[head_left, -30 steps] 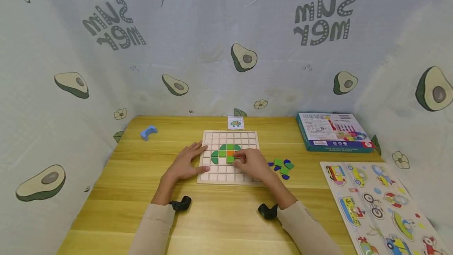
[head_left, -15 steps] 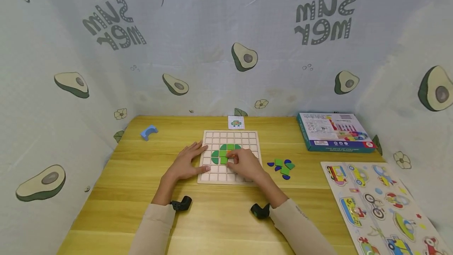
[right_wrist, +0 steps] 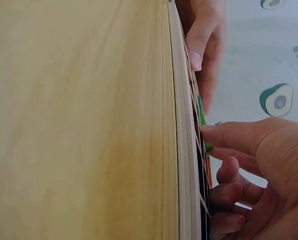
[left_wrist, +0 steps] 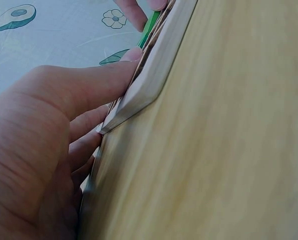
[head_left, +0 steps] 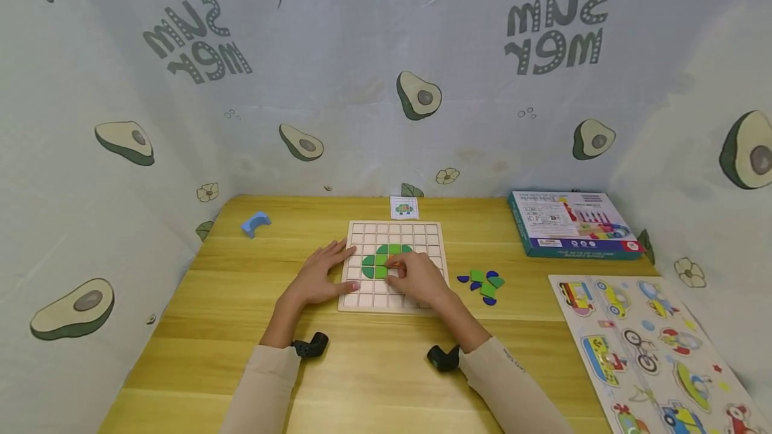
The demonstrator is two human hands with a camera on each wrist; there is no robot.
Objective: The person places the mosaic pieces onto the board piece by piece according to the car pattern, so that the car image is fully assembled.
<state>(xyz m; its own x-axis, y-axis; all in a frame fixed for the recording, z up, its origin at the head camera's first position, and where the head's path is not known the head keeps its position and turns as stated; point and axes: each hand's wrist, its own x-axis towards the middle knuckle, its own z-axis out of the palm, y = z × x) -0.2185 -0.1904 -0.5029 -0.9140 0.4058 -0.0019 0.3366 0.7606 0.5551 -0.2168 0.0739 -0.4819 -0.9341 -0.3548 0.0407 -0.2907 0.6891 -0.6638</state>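
Note:
On a wooden grid board [head_left: 429, 240] lie dark green quarter-round tiles [head_left: 368, 261] and bright green square tiles [head_left: 395, 249]. My left hand [head_left: 316, 278] rests spread along the board's left side, its thumb over the rim in the left wrist view. Over the middle of the board, my right hand [head_left: 422, 278] pinches a green square tile [head_left: 380, 272] at its right edge, below another green square. Thumb and index finger meet at green [right_wrist: 207, 146] in the right wrist view, with an orange tile [right_wrist: 209, 172] close by. The right hand hides part of the pattern.
A small picture card [head_left: 404, 207] lies behind the board. Loose green and dark blue tiles [head_left: 487, 290] are to its right. A blue arch block [head_left: 256, 223] stands back left; a box [head_left: 573, 225] and a picture puzzle board [head_left: 654, 347] lie at right.
My right hand has moved left with the green square tile, which has shifted one cell left to sit under another green square. The left hand has stayed on the board.

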